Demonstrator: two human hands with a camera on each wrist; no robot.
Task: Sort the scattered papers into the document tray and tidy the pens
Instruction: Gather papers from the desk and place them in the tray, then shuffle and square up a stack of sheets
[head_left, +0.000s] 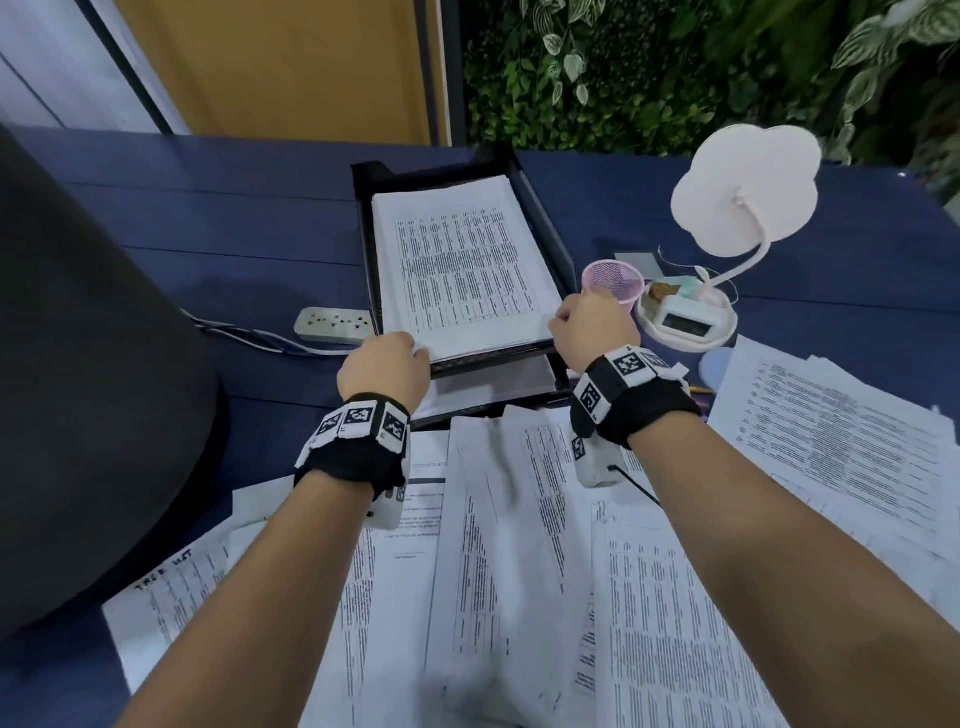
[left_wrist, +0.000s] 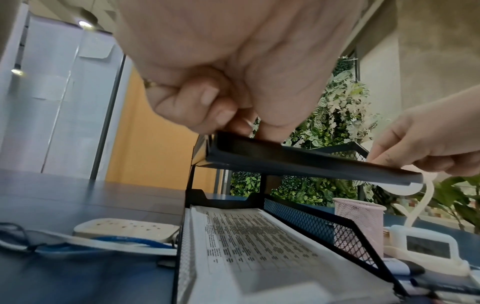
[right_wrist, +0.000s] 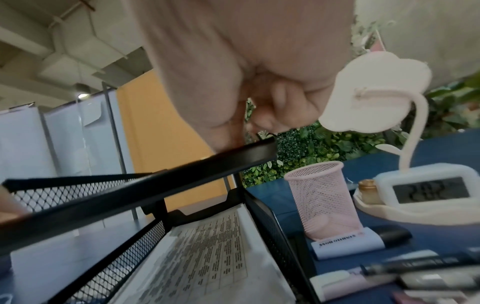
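Note:
A black two-tier mesh document tray (head_left: 543, 213) stands mid-desk, and its top tier carries a stack of printed papers (head_left: 462, 270). My left hand (head_left: 418, 356) grips the stack's near left corner at the front rim (left_wrist: 311, 162), fingers curled. My right hand (head_left: 561, 327) pinches the near right corner (left_wrist: 381, 159). More sheets lie in the lower tier (right_wrist: 207, 257). Scattered papers (head_left: 519, 571) cover the desk under my forearms and at the right (head_left: 831, 441). An empty pink mesh pen cup (head_left: 613, 283) stands right of the tray, with markers (right_wrist: 415, 265) lying on the desk nearby.
A white cloud-shaped lamp (head_left: 743, 192) with a clock base stands behind the cup. A power strip (head_left: 332, 325) with cables lies left of the tray. A large dark rounded object (head_left: 78, 364) fills the left side. A leafy wall backs the desk.

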